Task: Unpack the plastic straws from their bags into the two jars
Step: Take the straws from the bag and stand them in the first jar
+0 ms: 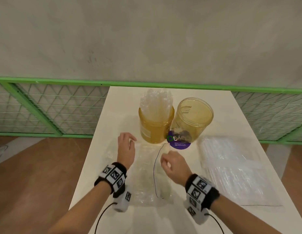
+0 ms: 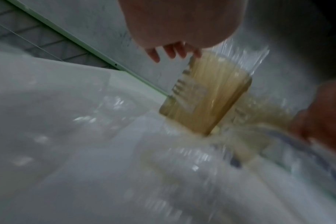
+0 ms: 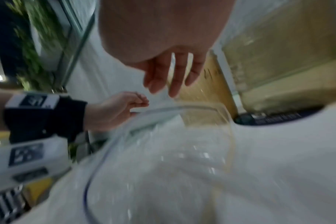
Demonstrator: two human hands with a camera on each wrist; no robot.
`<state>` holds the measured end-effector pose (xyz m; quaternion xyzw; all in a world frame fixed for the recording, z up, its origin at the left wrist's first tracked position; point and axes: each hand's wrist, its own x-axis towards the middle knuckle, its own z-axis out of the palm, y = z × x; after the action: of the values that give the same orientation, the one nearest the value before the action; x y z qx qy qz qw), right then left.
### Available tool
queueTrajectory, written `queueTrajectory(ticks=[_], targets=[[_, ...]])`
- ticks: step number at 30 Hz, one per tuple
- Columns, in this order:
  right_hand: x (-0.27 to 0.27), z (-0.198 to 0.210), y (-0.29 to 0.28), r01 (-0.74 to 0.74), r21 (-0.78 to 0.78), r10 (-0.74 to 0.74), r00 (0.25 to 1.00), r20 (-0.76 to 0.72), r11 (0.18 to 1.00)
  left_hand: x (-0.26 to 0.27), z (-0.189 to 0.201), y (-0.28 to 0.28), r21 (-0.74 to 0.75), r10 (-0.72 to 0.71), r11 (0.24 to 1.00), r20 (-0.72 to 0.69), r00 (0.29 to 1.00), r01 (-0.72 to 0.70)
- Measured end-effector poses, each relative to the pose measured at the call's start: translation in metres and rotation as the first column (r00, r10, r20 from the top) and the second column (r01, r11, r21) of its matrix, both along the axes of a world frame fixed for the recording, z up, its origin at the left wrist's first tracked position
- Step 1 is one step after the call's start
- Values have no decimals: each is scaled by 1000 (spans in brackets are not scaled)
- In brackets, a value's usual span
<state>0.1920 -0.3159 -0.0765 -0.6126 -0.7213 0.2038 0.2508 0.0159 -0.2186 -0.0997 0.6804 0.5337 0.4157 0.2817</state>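
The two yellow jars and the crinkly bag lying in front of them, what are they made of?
The left jar and right jar look like see-through amber plastic, though tinted glass can't be ruled out: you can see the straws through the left jar's wall. The empty bag looks like thin clear plastic film: it is wrinkled, shiny, and the white table shows through it.

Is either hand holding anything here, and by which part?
The right hand appears to pinch the empty bag at its blue-lined mouth edge. The left hand holds nothing.
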Motion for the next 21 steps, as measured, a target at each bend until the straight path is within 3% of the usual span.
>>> queueTrajectory(ticks=[3, 6, 10, 13, 17, 19, 21], targets=[[2, -41, -13, -83, -236, 130, 973, 191, 968, -8, -38, -12, -273, -167, 959, -307, 937, 81], [-8, -60, -2, -139, -298, 204, 958, 201, 945, -10, -52, -18, -482, -318, 873, -458, 830, 69], [-24, -53, 31, -119, -197, 177, 933, 315, 973, -7, -50, -17, -498, -345, 864, -473, 811, 77], [-29, -53, 49, -32, -314, 139, 936, 325, 949, -10, -49, -12, -490, -348, 867, -466, 813, 90], [-32, -62, 62, 98, -276, 73, 833, 548, 956, -12, -48, -8, -428, -326, 899, -524, 787, 87], [-32, -62, 64, 152, -266, 22, 834, 552, 952, -13, -46, -6, -367, -281, 928, -590, 757, 58], [-32, -63, 63, 149, -300, 11, 880, 475, 942, -13, -43, -1, -328, -260, 943, -639, 724, 48]])
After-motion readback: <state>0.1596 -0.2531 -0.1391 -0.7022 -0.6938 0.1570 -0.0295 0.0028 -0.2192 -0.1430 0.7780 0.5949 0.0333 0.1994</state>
